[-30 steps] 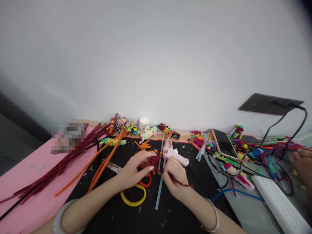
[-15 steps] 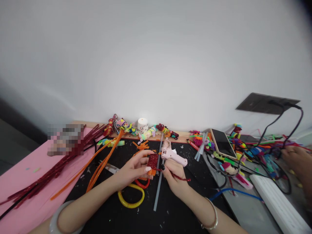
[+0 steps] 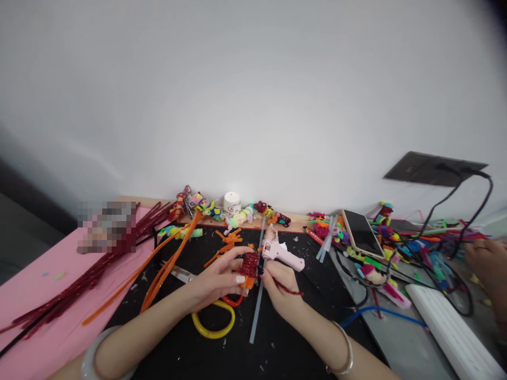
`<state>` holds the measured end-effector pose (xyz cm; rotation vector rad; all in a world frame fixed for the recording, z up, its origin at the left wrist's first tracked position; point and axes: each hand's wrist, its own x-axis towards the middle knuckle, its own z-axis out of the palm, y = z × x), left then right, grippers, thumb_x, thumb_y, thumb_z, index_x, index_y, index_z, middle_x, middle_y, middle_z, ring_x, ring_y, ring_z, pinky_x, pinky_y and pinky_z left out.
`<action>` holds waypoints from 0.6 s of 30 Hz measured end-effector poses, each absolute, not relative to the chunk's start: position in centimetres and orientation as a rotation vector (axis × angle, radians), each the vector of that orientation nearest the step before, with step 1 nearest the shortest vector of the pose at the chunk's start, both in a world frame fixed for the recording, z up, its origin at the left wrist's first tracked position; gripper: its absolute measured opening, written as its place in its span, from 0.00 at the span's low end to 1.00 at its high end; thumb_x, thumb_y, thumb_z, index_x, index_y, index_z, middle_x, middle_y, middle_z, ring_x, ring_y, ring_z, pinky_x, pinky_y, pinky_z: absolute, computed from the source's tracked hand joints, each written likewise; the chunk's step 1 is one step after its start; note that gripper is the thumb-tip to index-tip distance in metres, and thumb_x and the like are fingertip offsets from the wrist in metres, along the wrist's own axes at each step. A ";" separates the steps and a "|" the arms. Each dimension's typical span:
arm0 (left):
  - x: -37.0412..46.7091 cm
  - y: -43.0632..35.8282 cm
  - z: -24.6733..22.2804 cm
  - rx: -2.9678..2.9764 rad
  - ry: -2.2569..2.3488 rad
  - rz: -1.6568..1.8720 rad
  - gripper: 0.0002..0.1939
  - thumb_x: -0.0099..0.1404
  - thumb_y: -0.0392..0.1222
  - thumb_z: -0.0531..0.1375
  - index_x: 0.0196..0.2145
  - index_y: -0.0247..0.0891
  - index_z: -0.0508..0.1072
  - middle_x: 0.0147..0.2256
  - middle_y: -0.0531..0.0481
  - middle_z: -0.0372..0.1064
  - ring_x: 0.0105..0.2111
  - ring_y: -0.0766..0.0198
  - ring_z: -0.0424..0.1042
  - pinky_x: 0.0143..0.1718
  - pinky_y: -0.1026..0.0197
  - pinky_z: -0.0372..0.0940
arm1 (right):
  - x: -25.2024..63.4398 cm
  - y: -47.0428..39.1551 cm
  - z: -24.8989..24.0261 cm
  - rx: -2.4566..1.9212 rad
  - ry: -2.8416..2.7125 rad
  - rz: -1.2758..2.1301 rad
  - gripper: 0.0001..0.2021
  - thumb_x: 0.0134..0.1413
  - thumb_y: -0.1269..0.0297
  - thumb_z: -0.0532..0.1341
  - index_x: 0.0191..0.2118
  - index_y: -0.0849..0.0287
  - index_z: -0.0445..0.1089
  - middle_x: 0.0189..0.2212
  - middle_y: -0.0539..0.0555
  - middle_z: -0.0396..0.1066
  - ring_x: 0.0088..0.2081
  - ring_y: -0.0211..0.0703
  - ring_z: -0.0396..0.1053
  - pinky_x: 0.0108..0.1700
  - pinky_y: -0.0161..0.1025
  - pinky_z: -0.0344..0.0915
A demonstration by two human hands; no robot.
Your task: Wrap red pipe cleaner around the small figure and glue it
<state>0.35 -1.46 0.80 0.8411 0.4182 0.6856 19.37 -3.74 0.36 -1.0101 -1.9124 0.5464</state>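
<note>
A small roll wound in glittery dark red pipe cleaner (image 3: 250,265), with orange at its lower end, is held between the thumb and fingers of my left hand (image 3: 224,277). Close to its right side, my right hand (image 3: 283,287) pinches the red strand (image 3: 291,291), whose tail sticks out past the fingers. A pale pink glue gun (image 3: 285,257) lies just beyond my right hand. Under and between the hands runs a translucent glue stick (image 3: 256,314). Scissors with a yellow and red handle (image 3: 214,333) lie partly beneath my left forearm.
Long red pipe cleaners (image 3: 99,269) and orange ones (image 3: 164,274) lie left. Along the back are small colourful figures and a paper cup (image 3: 232,203). To the right are a phone (image 3: 362,232), cables, a white power strip (image 3: 451,330) and another person's hand (image 3: 485,261).
My left hand has tilted the roll, showing more of its orange end. My right hand has shifted slightly left, towards the roll. The other person's hand has moved slightly right.
</note>
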 end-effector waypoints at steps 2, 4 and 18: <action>0.6 -1.6 0.7 0.898 0.436 0.724 0.29 0.54 0.33 0.66 0.52 0.46 0.62 0.43 0.48 0.65 0.34 0.66 0.68 0.36 0.60 0.64 | 19.4 -3.7 0.3 -1.018 -1.913 0.549 0.16 0.61 0.72 0.49 0.22 0.55 0.48 0.19 0.45 0.51 0.22 0.36 0.51 0.25 0.36 0.50; 0.9 -1.6 0.5 0.950 0.468 0.758 0.31 0.52 0.33 0.67 0.51 0.46 0.62 0.41 0.49 0.66 0.32 0.68 0.68 0.33 0.63 0.63 | 19.5 -3.7 0.3 -1.021 -1.915 0.555 0.16 0.60 0.72 0.49 0.21 0.56 0.48 0.19 0.45 0.51 0.22 0.36 0.51 0.25 0.36 0.50; 1.0 -2.0 1.1 0.872 0.521 0.706 0.29 0.55 0.33 0.65 0.53 0.48 0.62 0.40 0.50 0.65 0.31 0.69 0.67 0.37 0.60 0.62 | 19.5 -3.7 0.2 -1.021 -1.904 0.591 0.16 0.61 0.71 0.49 0.21 0.56 0.48 0.19 0.45 0.50 0.22 0.36 0.51 0.25 0.37 0.50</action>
